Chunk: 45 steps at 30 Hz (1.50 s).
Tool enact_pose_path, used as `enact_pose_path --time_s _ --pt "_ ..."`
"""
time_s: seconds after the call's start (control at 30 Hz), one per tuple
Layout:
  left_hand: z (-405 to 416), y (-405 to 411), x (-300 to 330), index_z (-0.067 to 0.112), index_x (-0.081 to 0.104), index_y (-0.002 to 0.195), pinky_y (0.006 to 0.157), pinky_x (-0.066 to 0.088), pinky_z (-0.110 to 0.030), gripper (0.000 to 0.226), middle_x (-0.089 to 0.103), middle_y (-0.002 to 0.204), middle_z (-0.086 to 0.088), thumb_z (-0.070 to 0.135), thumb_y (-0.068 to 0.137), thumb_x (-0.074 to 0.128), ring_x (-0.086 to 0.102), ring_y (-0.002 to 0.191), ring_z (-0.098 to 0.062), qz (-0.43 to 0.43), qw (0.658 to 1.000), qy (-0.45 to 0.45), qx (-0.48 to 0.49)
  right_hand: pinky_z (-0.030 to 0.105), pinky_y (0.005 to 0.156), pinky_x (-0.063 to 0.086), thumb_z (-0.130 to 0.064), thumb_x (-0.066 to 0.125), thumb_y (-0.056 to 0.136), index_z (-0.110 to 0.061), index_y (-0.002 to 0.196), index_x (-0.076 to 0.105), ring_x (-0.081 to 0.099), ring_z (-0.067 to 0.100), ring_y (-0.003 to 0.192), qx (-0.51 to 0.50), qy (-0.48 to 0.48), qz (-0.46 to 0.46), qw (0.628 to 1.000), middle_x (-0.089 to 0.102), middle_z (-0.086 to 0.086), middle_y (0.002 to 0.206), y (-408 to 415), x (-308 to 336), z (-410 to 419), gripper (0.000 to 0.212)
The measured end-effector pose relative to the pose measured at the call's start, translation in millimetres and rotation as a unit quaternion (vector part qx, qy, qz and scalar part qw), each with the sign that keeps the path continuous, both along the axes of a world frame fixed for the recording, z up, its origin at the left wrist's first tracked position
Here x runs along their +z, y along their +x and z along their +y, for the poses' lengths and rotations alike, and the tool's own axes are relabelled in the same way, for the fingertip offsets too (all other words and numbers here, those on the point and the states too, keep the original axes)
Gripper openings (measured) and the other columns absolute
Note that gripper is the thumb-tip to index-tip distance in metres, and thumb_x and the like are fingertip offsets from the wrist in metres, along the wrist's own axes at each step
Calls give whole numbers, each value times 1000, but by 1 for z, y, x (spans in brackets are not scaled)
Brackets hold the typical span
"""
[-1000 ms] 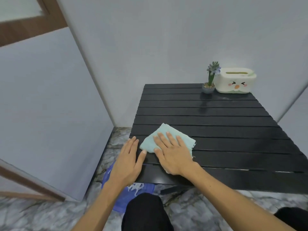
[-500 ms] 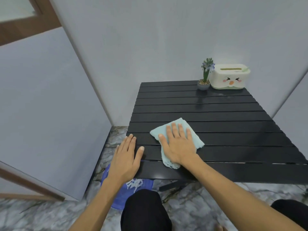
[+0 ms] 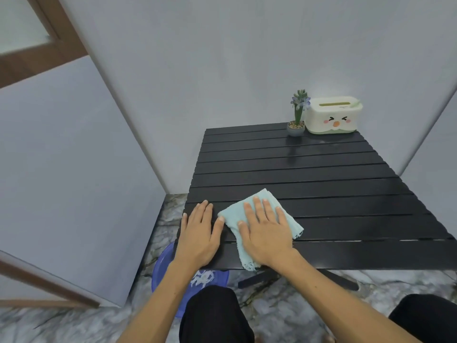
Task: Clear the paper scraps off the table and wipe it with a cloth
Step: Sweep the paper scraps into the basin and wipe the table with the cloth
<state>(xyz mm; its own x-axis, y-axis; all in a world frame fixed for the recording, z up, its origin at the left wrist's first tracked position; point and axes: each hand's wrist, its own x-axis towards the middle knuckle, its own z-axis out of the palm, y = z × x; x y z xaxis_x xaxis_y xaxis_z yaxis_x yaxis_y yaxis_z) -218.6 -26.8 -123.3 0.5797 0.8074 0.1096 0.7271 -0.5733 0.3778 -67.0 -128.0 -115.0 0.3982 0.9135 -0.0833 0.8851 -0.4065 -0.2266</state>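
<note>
Right hand flat, fingers spread, pressing light-blue fringed cloth onto black slatted surface; left hand flat, empty, beside cloth.

Cloth lies on table near its front left corner, under right hand. Left hand is laid flat just left of cloth. Plant and box stand side by side at far edge, plant left. Basin sits on floor below front left corner, scraps in it.
</note>
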Motion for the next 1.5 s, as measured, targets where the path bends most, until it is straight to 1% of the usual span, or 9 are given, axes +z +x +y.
enact_pose_path --time_s 0.03,0.1,0.2,0.37,0.67,1.07,1.2,1.33,1.5 --pt "-3 4 -1 19 29 153 120 0 -40 81 21 162 6 64 90 6 9 149 -9 -1 1000 4 2 47 120 -13 -53 -16 86 -21 159 -4 -15 22 152 -16 -3 -3 1000 -10 5 166 0 0 6 80" --pt "-7 10 -1 19 30 153 120 1 -40 80 22 162 6 64 91 6 10 149 -9 5 1000 21 7 48 120 -14 -49 -1 98 -13 159 -4 -15 23 152 -48 -4 2 999 -10 11 166 3 2 21 70" --pt "-7 13 -1 21 29 153 120 2 -41 80 21 162 8 64 90 6 10 149 -8 17 999 31 12 48 120 -13 -47 10 102 -9 158 -4 -15 23 152 -55 2 11 998 -9 13 166 11 3 31 69" --pt "-7 12 -2 26 24 155 121 2 -43 76 14 163 13 65 91 12 5 150 -7 53 998 45 3 45 121 -12 -53 12 101 -12 159 -3 -13 22 153 -41 5 10 999 -9 11 166 22 -1 23 72" --pt "-4 11 -6 28 28 153 121 5 -45 73 20 162 14 67 92 19 10 150 -8 51 997 58 4 43 122 -10 -59 14 99 -14 159 0 -10 22 153 -65 4 -2 998 -6 11 167 52 -1 0 77" --pt "-7 12 1 24 31 152 121 6 -49 73 22 162 8 64 92 24 12 150 -14 48 998 37 2 43 123 -2 -62 15 97 -20 160 5 -5 19 153 -91 -12 -28 995 0 7 168 108 -1 -44 76" --pt "-12 18 3 20 32 151 120 5 -52 65 23 162 3 56 97 32 12 150 -19 46 999 23 9 41 123 -1 -64 14 97 -22 160 6 -4 17 153 -83 -12 -34 996 0 5 168 124 0 -58 76" --pt "-22 30 7 17 31 151 119 5 -55 62 22 162 0 50 99 35 12 150 -21 41 999 8 14 43 123 -1 -66 12 96 -20 160 5 -4 19 154 -112 -14 -41 993 0 7 167 137 0 -69 80" --pt "-45 61 12 15 30 152 120 5 -52 65 22 162 -1 52 99 35 13 150 -22 43 999 17 -26 44 123 -1 -71 10 92 -18 160 5 -4 21 154 -161 -14 -39 986 -1 9 167 147 -1 -80 86"
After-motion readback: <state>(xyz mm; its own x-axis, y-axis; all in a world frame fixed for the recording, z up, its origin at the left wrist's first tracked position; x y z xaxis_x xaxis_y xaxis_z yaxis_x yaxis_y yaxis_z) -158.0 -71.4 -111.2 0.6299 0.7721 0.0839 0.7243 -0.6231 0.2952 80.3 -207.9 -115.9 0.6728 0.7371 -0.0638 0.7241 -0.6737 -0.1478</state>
